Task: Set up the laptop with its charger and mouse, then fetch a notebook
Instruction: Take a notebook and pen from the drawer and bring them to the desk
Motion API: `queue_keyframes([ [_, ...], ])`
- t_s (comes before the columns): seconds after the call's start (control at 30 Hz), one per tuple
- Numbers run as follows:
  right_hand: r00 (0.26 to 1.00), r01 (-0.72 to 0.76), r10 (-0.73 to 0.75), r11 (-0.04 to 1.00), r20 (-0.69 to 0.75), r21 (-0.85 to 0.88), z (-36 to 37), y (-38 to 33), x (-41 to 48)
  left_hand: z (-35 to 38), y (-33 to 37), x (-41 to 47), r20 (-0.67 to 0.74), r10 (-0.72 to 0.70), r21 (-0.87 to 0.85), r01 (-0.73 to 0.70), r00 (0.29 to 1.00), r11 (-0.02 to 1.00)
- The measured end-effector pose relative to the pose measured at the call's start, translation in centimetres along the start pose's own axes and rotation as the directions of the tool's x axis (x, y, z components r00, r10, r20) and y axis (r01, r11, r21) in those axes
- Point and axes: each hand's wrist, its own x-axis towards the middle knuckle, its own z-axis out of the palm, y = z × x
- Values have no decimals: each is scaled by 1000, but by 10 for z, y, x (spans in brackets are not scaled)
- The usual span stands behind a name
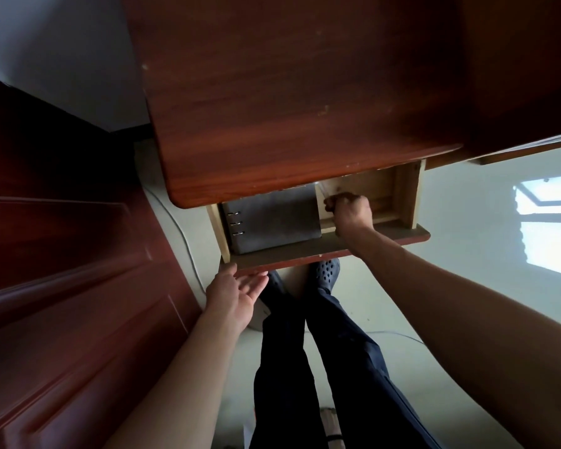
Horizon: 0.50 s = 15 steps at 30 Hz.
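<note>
No words or labels could be read anywhere in the view.

A reddish-brown wooden desk top point(289, 102) filled the upper part of the view. Under its rounded front edge, a pale wooden drawer with a dark red front board point(308, 252) stood pulled out. The grey ring-bound notebook with three metal rings point(272, 218) lay flat in the left part of the drawer, its ring side close to the left wall. Its far end was hidden under the desk edge. A thin wooden strip stood just right of the notebook and split the drawer in two.

The right hand point(350, 213) reached over the front board into the right part of the drawer. Its fingers were curled into a tight fist, but it could not be seen if they held anything. It did not touch the notebook.

The left hand point(237, 294) was spread wide and held nothing. Its fingertips point(259, 278) were right under the front board's lower edge, near the left corner.

A dark red panelled wooden door point(62, 270) stood close on the left, so there was little room on that side. A thin white cable point(188, 241) ran down between the door and the drawer. On the right, the pale shiny floor point(467, 222) was wide open. The person's legs in dark blue trousers point(305, 367) and dark blue clogs with holes point(326, 273) stood just below the drawer.
</note>
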Motion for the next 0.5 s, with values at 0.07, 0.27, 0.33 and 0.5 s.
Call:
queue_keyframes([
  [0.07, 1000, 4, -5, 999, 19, 40, 6, -2, -3, -1, -1, 2, 6, 2, 9, -2, 1000, 1000],
  [0.27, 958, -90, 38, 981, 285, 170, 17, -11, -13, -3, -1, 4, 14, 16, 40, -16, 1000, 999],
  [0.33, 935, -84, 29, 986, 354, 141, 12, -12, -16, -3, 0, 3, 17, 11, 38, -12, 1000, 999],
  [0.5, 886, -69, -49, 970, 461, 235, -16, 1, -30, 0, 0, 0, 26, -20, 10, 19, 999, 1000],
])
